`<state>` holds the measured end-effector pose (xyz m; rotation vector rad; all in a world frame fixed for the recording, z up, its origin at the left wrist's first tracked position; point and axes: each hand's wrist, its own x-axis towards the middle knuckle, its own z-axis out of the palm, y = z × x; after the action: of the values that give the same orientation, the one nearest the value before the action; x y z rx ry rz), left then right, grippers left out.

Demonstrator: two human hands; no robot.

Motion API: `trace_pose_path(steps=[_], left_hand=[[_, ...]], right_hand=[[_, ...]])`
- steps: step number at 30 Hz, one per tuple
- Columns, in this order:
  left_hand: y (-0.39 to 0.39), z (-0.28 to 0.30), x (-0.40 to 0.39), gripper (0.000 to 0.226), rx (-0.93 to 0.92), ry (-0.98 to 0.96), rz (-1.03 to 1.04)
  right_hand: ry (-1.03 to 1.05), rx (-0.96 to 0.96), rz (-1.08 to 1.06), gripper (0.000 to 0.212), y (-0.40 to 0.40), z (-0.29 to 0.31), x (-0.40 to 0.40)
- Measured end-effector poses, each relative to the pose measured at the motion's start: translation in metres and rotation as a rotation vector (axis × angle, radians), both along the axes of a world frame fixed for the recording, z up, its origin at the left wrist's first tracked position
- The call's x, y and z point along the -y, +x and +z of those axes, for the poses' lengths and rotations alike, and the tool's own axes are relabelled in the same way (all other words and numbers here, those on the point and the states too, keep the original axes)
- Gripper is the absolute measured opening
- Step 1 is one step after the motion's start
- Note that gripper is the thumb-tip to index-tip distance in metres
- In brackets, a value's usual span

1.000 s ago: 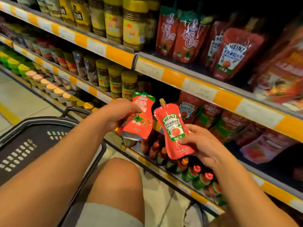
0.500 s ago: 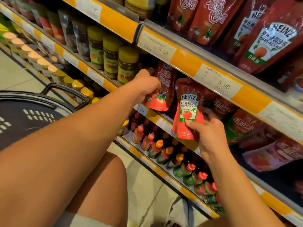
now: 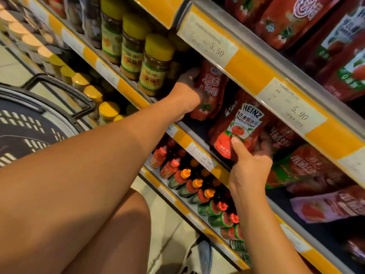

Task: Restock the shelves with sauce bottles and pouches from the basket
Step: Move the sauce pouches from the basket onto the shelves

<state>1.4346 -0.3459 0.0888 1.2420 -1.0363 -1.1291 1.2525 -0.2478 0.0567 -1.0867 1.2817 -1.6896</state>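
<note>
Red was the colour of both pouches going onto the middle shelf (image 3: 199,133). The left hand (image 3: 186,99) reached in beneath the yellow price rail (image 3: 243,66) and gripped the tomato pouch (image 3: 209,91) by its left edge; the pouch stood upright at the left end of the pouch section, just beside the yellow-lidded jars (image 3: 154,66). The fingers of that hand were mostly hidden behind the pouch, so how far they curled could not be told beyond the grip itself. The right hand (image 3: 250,169) held the Heinz ketchup pouch (image 3: 241,129) at its lower end, thumb pressed on the front near the bottom of the label and the other fingers (image 3: 262,143) wrapped behind. This pouch stood tilted slightly, its base over the front lip of the shelf, to the right of the tomato pouch and apart from it. More red pouches (image 3: 308,167) lay slumped on the same shelf further right. On the shelf below stood rows of sauce bottles (image 3: 189,184) with red and orange caps. The black basket (image 3: 29,123) sat at the left, its handle (image 3: 65,89) raised, near the person's bare knee (image 3: 118,230).
</note>
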Motion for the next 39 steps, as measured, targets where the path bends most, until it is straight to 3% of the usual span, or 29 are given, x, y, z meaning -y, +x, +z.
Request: trace_pose_path(steps=[9,14,20,33,39], left_hand=[[0.008,-0.024,0.003,0.063,0.040,-0.082,-0.068],[-0.003,-0.025,0.015,0.082,0.056,-0.037,-0.163],[-0.004,-0.034,0.024,0.080,0.079,-0.074,-0.128],[0.019,-0.051,0.043,0.073,0.139,-0.176,0.066],[0.016,-0.047,0.042,0.067,0.175,-0.183,0.091]], right_hand=[[0.035,-0.179,-0.134,0.050,-0.006,-0.020,0.003],[0.075,-0.333,-0.144,0.043,-0.013,-0.023,0.000],[0.137,-0.489,-0.191,0.034,-0.021,-0.018,-0.006],[0.107,-0.376,-0.177,0.035,-0.016,-0.022,-0.001],[0.107,-0.564,-0.179,0.026,-0.020,-0.018,-0.009]])
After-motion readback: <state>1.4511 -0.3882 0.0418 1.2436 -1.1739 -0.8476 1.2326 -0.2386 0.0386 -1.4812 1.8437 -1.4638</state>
